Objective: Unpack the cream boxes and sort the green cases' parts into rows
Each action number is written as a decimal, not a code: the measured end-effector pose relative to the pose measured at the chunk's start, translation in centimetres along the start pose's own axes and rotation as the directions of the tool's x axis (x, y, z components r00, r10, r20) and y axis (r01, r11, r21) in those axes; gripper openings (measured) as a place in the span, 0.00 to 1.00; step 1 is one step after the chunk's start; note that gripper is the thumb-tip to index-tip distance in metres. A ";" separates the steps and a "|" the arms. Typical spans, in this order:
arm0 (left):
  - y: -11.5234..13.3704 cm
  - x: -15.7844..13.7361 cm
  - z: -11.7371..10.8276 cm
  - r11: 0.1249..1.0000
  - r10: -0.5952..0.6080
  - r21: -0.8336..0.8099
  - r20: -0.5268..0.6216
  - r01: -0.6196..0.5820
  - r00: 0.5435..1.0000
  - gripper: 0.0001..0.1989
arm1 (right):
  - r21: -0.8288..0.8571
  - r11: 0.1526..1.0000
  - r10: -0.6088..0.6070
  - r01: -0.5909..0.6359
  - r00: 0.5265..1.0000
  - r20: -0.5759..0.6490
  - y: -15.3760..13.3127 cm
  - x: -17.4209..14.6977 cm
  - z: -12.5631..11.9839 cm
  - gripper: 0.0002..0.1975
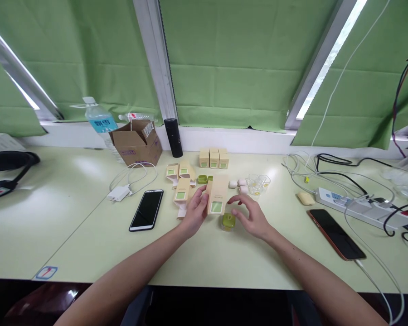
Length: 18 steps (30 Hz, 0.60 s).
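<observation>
My left hand (196,212) grips a small tan cardboard box (218,190) with a green square window at its lower front, holding it upright above the table. To the right of the box, my right hand (251,215) is off it, thumb and fingers apart and curved. Below the box, near my right thumb, stands a small clear jar with a green lid (228,221). Left of my left hand lie several opened tan boxes (181,192). Behind the held box are green lids (202,179), pale pinkish pieces (242,182) and clear cups (258,184).
Three closed tan boxes (214,158) stand at the back. A brown carton (137,144), water bottle (100,120) and black cylinder (173,137) are back left. A phone (146,210) lies left; another phone (336,234), a power strip (357,207) and cables lie right.
</observation>
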<state>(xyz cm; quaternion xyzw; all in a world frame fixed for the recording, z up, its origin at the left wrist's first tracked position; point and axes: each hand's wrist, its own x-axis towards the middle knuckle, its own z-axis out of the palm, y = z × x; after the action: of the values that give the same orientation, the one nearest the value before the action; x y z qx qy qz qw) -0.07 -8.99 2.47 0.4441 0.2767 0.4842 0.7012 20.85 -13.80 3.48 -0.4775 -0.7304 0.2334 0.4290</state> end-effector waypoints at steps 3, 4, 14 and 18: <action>0.2 -0.7 0.5 0.995 -0.040 0.094 0.116 0.029 0.992 0.31 | 0.159 0.987 0.021 -0.014 0.999 -0.048 0.1 0.1 -0.2 0.18; 0.2 -0.9 0.6 0.991 -0.040 0.130 0.139 0.022 0.989 0.30 | 0.215 0.976 0.038 -0.031 0.999 -0.026 0.2 0.1 -0.2 0.20; 0.0 -1.2 0.9 0.966 0.056 0.243 0.146 -0.091 0.988 0.25 | 0.473 0.873 0.115 -0.119 0.993 0.039 0.4 -0.3 1.1 0.29; 0.1 -1.4 0.7 0.972 0.089 0.195 0.213 -0.132 0.973 0.24 | 0.571 0.803 0.224 -0.170 0.974 -0.026 0.3 0.1 0.9 0.27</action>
<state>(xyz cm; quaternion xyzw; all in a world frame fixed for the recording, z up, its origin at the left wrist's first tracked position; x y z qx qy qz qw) -0.02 -10.49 2.82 0.5767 0.2278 0.4433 0.6473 20.25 -13.51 2.82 -0.4125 -0.5543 0.4600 0.5577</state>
